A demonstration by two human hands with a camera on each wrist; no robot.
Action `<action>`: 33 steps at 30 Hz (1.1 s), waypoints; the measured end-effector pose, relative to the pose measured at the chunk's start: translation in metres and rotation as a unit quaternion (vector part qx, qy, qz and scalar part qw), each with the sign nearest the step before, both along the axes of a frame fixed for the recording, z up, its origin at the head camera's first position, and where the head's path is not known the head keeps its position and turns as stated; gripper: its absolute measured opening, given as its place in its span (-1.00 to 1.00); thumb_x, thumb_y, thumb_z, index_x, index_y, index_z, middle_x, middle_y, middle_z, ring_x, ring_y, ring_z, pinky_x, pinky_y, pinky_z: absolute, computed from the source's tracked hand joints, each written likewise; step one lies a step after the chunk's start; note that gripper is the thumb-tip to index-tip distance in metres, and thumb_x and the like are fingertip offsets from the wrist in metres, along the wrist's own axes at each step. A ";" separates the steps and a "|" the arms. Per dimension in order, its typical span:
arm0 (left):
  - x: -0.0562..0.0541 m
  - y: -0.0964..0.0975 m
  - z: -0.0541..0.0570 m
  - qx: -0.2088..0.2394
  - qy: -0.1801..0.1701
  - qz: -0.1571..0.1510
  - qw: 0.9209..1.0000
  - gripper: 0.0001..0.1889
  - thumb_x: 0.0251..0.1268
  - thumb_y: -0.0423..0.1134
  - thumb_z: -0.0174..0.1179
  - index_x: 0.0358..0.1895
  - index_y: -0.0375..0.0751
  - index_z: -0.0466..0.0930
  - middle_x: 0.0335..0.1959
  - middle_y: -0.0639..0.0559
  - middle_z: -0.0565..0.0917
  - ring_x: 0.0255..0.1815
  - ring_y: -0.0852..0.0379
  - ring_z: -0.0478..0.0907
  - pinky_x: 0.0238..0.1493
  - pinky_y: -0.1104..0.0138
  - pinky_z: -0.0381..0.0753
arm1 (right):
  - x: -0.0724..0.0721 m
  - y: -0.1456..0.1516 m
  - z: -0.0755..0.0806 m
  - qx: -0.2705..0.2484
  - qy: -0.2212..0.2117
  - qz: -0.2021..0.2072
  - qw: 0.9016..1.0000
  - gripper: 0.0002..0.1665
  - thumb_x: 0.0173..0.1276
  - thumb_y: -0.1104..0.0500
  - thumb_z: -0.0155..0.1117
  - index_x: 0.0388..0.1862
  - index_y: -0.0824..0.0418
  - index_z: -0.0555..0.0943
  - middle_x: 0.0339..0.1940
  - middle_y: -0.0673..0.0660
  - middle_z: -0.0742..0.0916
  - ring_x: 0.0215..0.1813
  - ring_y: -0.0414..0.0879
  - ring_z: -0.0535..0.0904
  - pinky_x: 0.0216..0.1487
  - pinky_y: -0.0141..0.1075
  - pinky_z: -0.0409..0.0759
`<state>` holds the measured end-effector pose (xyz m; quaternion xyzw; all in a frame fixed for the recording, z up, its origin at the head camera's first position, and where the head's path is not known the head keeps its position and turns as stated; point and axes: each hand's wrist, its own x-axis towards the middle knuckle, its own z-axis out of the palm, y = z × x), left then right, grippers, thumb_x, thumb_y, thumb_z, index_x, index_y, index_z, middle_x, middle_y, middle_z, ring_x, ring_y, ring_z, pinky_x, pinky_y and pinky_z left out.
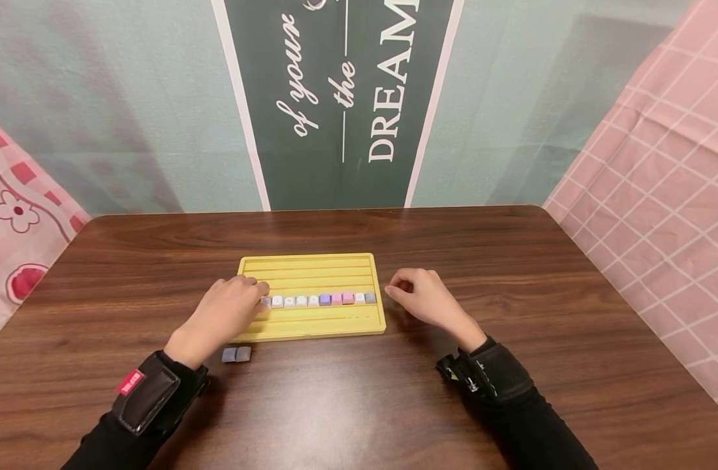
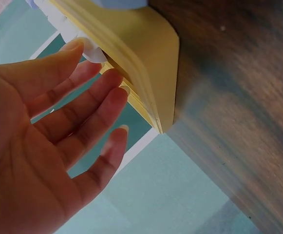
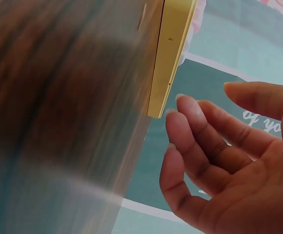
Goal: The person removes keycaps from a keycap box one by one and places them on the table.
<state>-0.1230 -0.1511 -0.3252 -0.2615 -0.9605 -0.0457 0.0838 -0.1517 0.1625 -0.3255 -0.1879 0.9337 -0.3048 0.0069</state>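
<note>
A yellow tray (image 1: 312,329) with grooves running across it lies on the table. One groove holds a row of keycaps: white ones, a purple keycap (image 1: 325,299), pink ones such as this pink keycap (image 1: 348,298), and a grey keycap (image 1: 370,297) at the right end. Over the tray's left side, my left hand (image 1: 230,310) pinches a pale keycap (image 2: 93,52) between thumb and index finger, at the left end of the row. Beside the tray's right edge my right hand (image 1: 425,299) hovers with loosely curled fingers, holding nothing; its thumb and index finger stand apart in the right wrist view.
Two grey-blue keycaps (image 1: 236,354) sit side by side on the brown wooden table (image 1: 335,405), in front of the tray's near left corner. Behind the table hangs a green cloth with lettering (image 1: 341,98), and a pink checked cloth (image 1: 676,196) hangs at the right.
</note>
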 end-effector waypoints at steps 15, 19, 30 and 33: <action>-0.005 0.002 0.001 -0.009 -0.015 0.005 1.000 -0.84 -0.02 -0.29 0.36 -0.47 -0.22 0.54 -0.62 0.04 0.50 -0.51 0.05 0.50 -0.53 0.20 0.42 | -0.001 0.003 0.002 0.009 -0.025 -0.019 0.999 -0.84 0.26 0.16 0.19 -0.45 0.20 0.62 -0.69 -0.03 0.53 -0.61 -0.17 0.38 -0.50 -0.30 0.36; -0.006 0.002 0.001 -0.012 -0.015 0.005 1.000 -0.84 -0.02 -0.29 0.36 -0.49 -0.21 0.53 -0.63 0.04 0.49 -0.53 0.06 0.49 -0.54 0.21 0.41 | -0.001 0.004 0.001 0.009 -0.025 -0.020 0.999 -0.84 0.26 0.16 0.19 -0.45 0.20 0.62 -0.68 -0.03 0.53 -0.60 -0.17 0.38 -0.51 -0.30 0.36; -0.007 0.002 0.000 -0.017 -0.014 0.004 1.000 -0.81 -0.01 -0.30 0.35 -0.51 -0.22 0.50 -0.63 0.03 0.49 -0.52 0.06 0.49 -0.54 0.20 0.41 | -0.002 0.004 0.001 0.006 -0.027 -0.018 0.999 -0.84 0.26 0.17 0.19 -0.46 0.20 0.61 -0.69 -0.03 0.53 -0.61 -0.17 0.39 -0.50 -0.30 0.36; -0.007 0.002 0.001 -0.020 -0.011 0.003 1.000 -0.81 -0.01 -0.29 0.35 -0.52 -0.22 0.49 -0.63 0.02 0.49 -0.52 0.05 0.49 -0.55 0.20 0.41 | -0.002 0.004 0.001 0.006 -0.030 -0.019 0.999 -0.84 0.26 0.16 0.19 -0.46 0.20 0.61 -0.69 -0.03 0.53 -0.62 -0.17 0.39 -0.51 -0.30 0.36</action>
